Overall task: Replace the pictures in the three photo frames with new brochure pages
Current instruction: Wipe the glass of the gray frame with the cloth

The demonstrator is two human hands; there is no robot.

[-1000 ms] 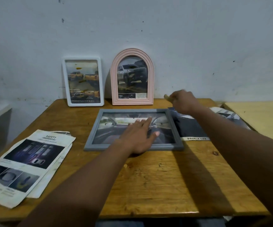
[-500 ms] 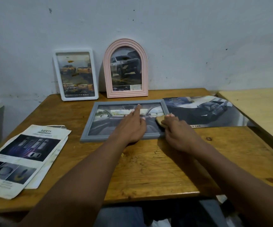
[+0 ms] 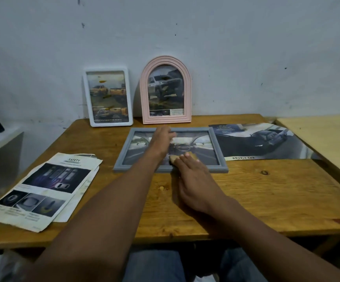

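Grey frame (image 3: 216,168) centre: our left hand (image 3: 161,137) flat, fingers together, steadies it; right hand (image 3: 193,180) fingers clamp tan pad (image 3: 172,158), likely wiping glass.

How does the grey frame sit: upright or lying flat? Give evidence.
Lying flat: the grey frame rests face up on the table, while the pink frame stands against the wall.

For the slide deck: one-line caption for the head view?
Left hand rests on the grey frame; right hand holds a small tan object against its glass.
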